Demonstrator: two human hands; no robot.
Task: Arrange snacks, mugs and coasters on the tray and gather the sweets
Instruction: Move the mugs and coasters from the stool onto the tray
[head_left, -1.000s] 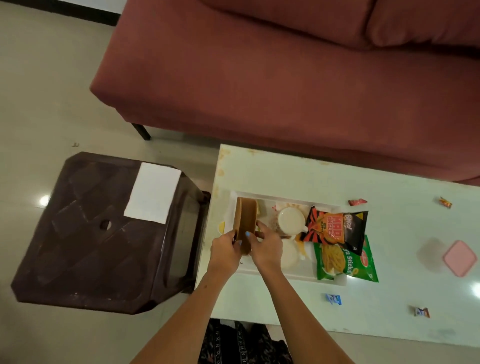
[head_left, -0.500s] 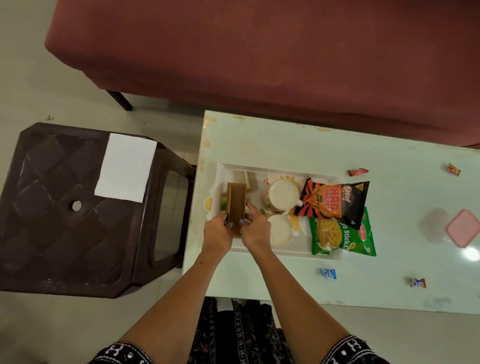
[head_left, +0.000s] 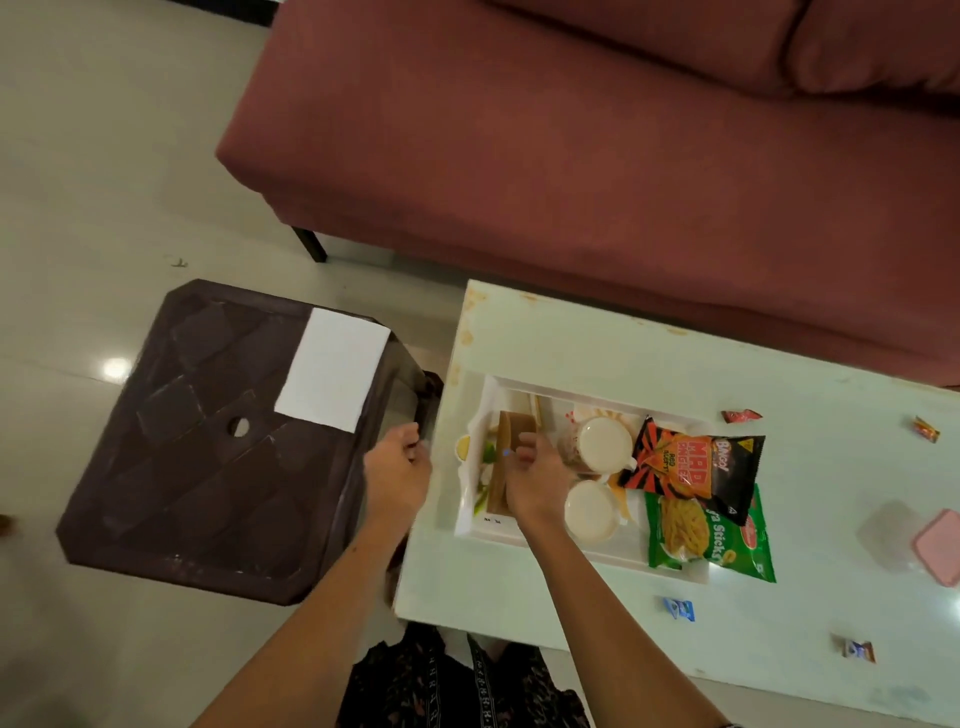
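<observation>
A white tray (head_left: 563, 550) lies at the left end of the pale table (head_left: 597, 343). In its left part stands a brown stack of coasters (head_left: 511, 434), and my right hand (head_left: 537, 480) holds it with thumb and fingers curled on it. My left hand (head_left: 397, 467) hovers left of the tray, loosely curled and holding nothing. Two cream mugs (head_left: 602, 446) (head_left: 592, 512) sit mid-tray. An orange-black snack bag (head_left: 696, 462) and a green snack bag (head_left: 714, 532) lie over the tray's right end. Loose sweets (head_left: 740, 415) (head_left: 679, 609) (head_left: 860, 649) are scattered on the table.
A dark brown plastic stool (head_left: 208, 457) with a white paper (head_left: 332, 369) stands left of the table. A maroon sofa (head_left: 571, 156) runs behind it. A pink-lidded box (head_left: 940, 545) sits at the right edge, with another sweet (head_left: 927, 429) far right.
My left hand has let go of the coaster stack and drawn away to the left, off the tray. My right hand stays on the stack. The camera view shifted.
</observation>
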